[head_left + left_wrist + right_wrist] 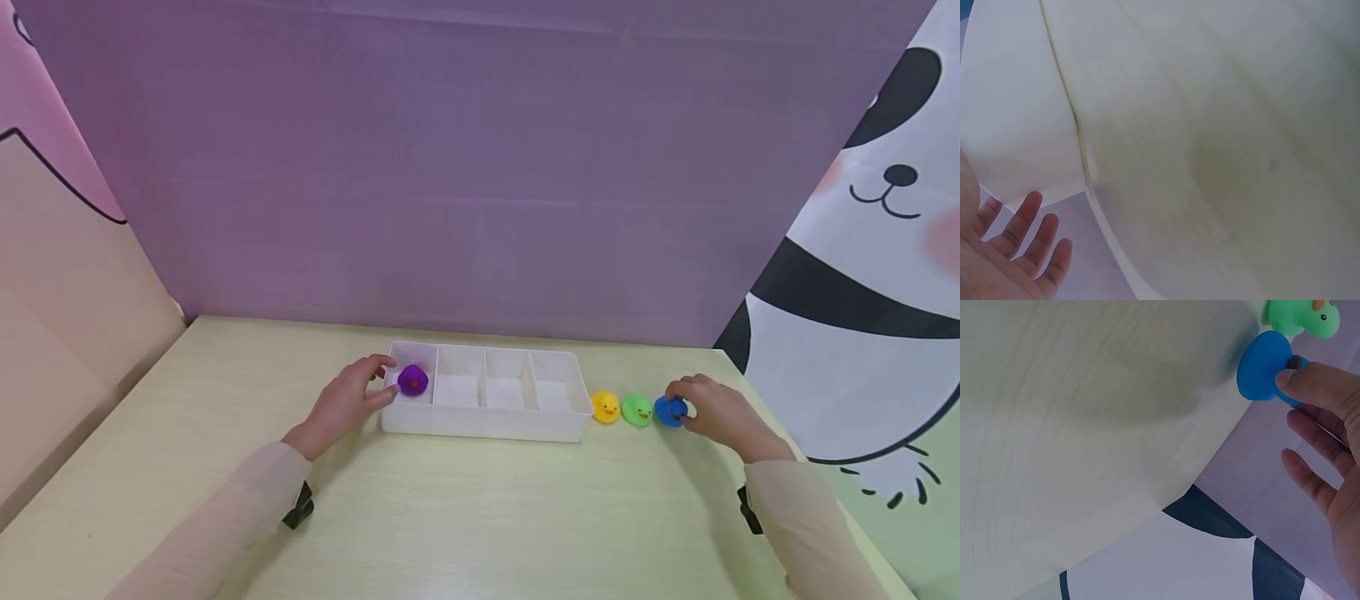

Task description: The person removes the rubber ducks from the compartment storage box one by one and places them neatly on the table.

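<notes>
A white box (480,423) divided into a row of compartments stands on the table. Inside its leftmost compartment is a purple toy duck (413,381). My left hand (347,402) is at the box's left end, thumb and fingers spread apart; whether it touches the rim I cannot tell. In the left wrist view the fingers (1034,245) look relaxed beside the white box (1019,106). To the right, my right hand (726,414) pinches a blue toy duck (1263,367) between thumb and fingers. Beside that duck sits a green toy duck (637,410), then a yellow toy duck (606,407) close to the box.
The pale wooden table (480,517) reaches back to a purple cloth wall (480,167). A panel with a panda picture (862,325) borders the right side, and a beige and pink panel (67,292) borders the left.
</notes>
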Available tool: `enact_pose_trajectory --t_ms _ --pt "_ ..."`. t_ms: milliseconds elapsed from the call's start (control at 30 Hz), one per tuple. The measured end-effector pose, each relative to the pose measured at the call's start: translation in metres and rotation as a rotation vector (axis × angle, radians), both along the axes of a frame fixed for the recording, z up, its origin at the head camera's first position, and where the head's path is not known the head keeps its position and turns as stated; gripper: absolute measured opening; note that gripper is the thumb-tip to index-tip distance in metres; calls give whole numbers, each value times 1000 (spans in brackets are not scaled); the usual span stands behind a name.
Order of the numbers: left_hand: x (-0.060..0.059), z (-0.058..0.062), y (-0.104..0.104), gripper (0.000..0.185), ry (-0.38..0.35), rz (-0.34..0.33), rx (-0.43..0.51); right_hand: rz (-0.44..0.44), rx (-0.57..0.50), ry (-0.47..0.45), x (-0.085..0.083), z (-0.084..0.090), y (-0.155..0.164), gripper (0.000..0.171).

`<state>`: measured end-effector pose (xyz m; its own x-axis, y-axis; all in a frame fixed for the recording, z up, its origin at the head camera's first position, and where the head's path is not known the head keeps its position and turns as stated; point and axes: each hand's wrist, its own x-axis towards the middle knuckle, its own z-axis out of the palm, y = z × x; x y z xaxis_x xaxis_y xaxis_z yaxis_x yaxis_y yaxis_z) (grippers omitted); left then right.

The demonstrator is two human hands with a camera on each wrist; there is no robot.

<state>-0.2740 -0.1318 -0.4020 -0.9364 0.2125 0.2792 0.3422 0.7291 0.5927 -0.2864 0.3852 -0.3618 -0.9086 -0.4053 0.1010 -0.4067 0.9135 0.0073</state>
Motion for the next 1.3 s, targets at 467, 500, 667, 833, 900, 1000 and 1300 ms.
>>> enact_pose_trajectory --t_ms 467,500,667,833,900,1000,1300 --pt "2 1 0 40 -5 3 -1 -21 -7 -23 1 -5 0 32" --pt "2 1 0 40 -4 3 -2 -22 -9 -24 1 -5 0 32" --pt "2 1 0 40 -8 0 1 -27 -13 -32 1 -5 1 32" --pt "2 2 0 41 -14 1 3 -37 -10 -48 -2 -6 1 32" --pt "2 2 0 40 -13 2 0 -40 -7 -53 -3 -7 1 32" --pt "2 2 0 40 -11 4 -7 -43 -6 -57 -3 -8 2 32" --pt "1 1 0 40 -12 5 -6 -41 -11 -52 -2 -7 2 32"
